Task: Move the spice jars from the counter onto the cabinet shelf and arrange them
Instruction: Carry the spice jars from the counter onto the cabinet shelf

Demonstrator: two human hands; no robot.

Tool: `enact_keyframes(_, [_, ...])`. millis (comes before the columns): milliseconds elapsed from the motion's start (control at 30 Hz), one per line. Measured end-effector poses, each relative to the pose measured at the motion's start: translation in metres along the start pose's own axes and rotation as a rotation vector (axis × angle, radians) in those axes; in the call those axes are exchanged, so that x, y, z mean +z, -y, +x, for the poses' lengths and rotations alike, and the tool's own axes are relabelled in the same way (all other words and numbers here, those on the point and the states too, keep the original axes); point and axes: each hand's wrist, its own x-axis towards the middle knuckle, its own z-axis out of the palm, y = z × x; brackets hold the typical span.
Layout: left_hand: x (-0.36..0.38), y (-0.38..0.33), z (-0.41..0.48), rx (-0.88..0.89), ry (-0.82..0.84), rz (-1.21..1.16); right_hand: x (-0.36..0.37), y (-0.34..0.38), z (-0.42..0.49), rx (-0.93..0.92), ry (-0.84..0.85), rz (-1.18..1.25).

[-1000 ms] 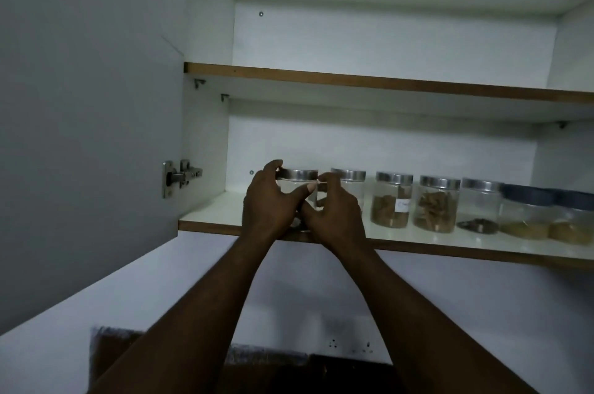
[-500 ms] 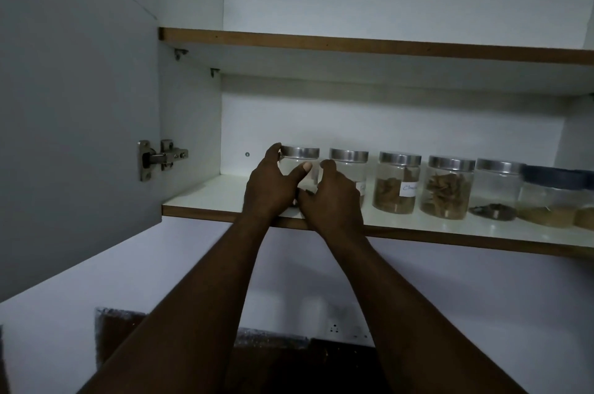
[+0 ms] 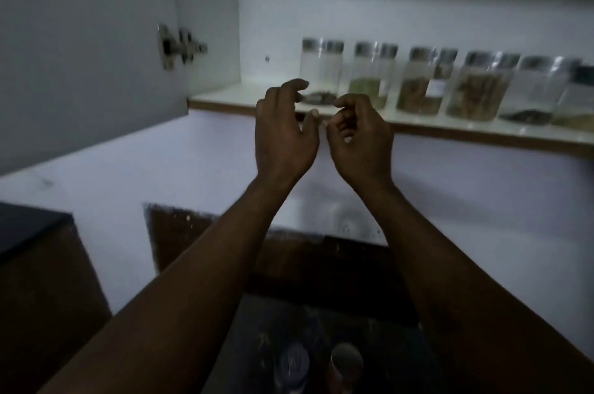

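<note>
Overhead, spice jars stood upright in a left-to-right row on the cabinet shelf. Left hand and right hand: empty, fingers loosely curled, just before the shelf edge. Two more jars, blurred, stood on the counter far below, roughly midway between both forearms; neither hand looked clearly nearer.

Left hand and right hand hover empty, fingers curled, before shelved jars.

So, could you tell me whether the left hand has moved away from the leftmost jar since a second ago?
Yes. The left hand has let go of the leftmost jar and dropped below the shelf edge, towards the person.
</note>
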Motion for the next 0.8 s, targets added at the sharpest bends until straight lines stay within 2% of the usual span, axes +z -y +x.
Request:
enact_keyframes(100, [-0.010,0.020,-0.073,-0.013,0.117,0.058,-0.003,-0.012,-0.082,0.088,0.134,0.002])
enact_keyframes(267, [-0.022,0.072,-0.214,-0.211,0.540,0.144,-0.002,-0.034,-0.232,0.291,0.477,-0.083])
enact_keyframes(333, [-0.026,0.085,-0.268,-0.280,0.670,0.160,-0.002,-0.038,-0.281,0.369,0.656,-0.099])
enact_keyframes(433, [-0.029,0.103,-0.331,-0.397,0.803,0.162,-0.003,-0.044,-0.338,0.521,0.834,-0.158])
enact_keyframes(533, [-0.029,0.117,-0.367,-0.468,0.914,0.208,0.000,-0.045,-0.373,0.614,0.922,-0.192])
enact_keyframes(667, [-0.027,0.129,-0.396,-0.547,0.977,0.259,0.007,-0.052,-0.402,0.712,1.036,-0.196])
enact_keyframes(800, [-0.026,0.141,-0.411,-0.604,1.011,0.227,0.012,-0.060,-0.422,0.778,1.047,-0.209])
